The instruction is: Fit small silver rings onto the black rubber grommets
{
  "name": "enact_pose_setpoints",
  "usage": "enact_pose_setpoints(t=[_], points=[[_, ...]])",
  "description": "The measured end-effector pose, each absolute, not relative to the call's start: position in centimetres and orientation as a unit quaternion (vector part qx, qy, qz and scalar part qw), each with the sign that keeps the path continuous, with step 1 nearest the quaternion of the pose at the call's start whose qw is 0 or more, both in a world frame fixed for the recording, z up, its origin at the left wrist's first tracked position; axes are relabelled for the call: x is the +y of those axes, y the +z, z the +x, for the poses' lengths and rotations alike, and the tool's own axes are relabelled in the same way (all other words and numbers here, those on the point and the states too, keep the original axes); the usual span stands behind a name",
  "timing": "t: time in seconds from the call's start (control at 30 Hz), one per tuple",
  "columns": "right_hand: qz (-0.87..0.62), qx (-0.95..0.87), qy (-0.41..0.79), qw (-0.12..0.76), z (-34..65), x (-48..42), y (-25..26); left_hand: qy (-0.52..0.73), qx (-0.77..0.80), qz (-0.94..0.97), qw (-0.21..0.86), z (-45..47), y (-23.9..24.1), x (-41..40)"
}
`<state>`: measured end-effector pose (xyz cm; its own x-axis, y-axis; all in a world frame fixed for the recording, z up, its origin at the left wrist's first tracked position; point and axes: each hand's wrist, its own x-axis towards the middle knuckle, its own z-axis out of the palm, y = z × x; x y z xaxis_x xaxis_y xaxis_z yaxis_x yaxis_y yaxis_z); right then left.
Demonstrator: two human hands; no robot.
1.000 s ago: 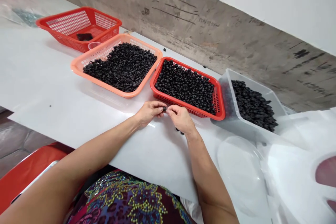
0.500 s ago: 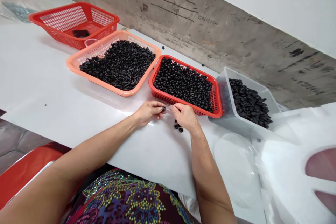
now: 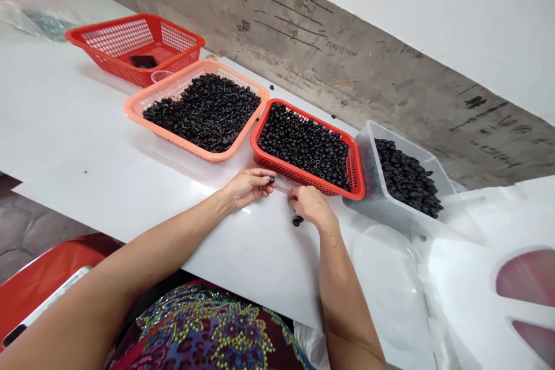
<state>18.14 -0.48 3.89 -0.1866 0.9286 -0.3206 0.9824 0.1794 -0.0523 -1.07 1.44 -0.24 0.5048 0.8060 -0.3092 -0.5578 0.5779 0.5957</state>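
Note:
My left hand (image 3: 248, 186) rests on the white table (image 3: 78, 133) and pinches a small black ring part (image 3: 272, 180) at its fingertips. My right hand (image 3: 313, 208) lies a little to the right, fingers curled down over a few loose black parts (image 3: 297, 221) on the table. Just beyond both hands stands a red basket (image 3: 358, 179) full of black ring parts. To its left is an orange basket (image 3: 134, 110) heaped with black tube parts. A clear tub (image 3: 368, 196) of black parts stands at the right.
A nearly empty red basket (image 3: 108, 52) sits at the far left back. A clear plastic lid (image 3: 390, 283) and white plastic bags (image 3: 477, 277) lie at the right. A rough concrete wall (image 3: 347, 63) runs along the table's back edge. A red chair (image 3: 39, 283) shows at lower left.
My right hand has drawn away from my left hand and dropped to the loose parts on the table. The left hand keeps its pinch on the small black part.

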Motion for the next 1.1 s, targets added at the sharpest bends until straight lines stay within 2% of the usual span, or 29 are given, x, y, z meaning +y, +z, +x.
enact_pose_setpoints(t=[0.07, 0.13, 0.27, 0.37, 0.6, 1.1], points=[[0.625, 0.768, -0.126, 0.065, 18.2, -0.3, 3.8, 0.403, 0.279, 0.215, 0.845, -1.0, -0.5, 1.4], [0.619, 0.767, -0.165, -0.032, 18.3, -0.2, 3.8, 0.4, 0.267, 0.22, 0.849, -0.9, -0.7, 1.3], [0.595, 0.687, -0.331, -0.253, 18.3, 0.0, 3.5, 0.391, 0.253, 0.237, 0.853, -0.8, -0.8, 1.1], [0.565, 0.619, -0.442, -0.32, 17.8, 0.0, 3.2, 0.389, 0.251, 0.243, 0.852, -0.7, -0.7, 0.9], [0.561, 0.591, -0.473, -0.336, 17.3, -0.3, 3.4, 0.392, 0.272, 0.24, 0.846, -0.6, -0.7, 0.9], [0.58, 0.653, -0.385, -0.299, 16.0, -1.1, 4.7, 0.404, 0.3, 0.302, 0.81, -0.4, -1.0, 0.9]])
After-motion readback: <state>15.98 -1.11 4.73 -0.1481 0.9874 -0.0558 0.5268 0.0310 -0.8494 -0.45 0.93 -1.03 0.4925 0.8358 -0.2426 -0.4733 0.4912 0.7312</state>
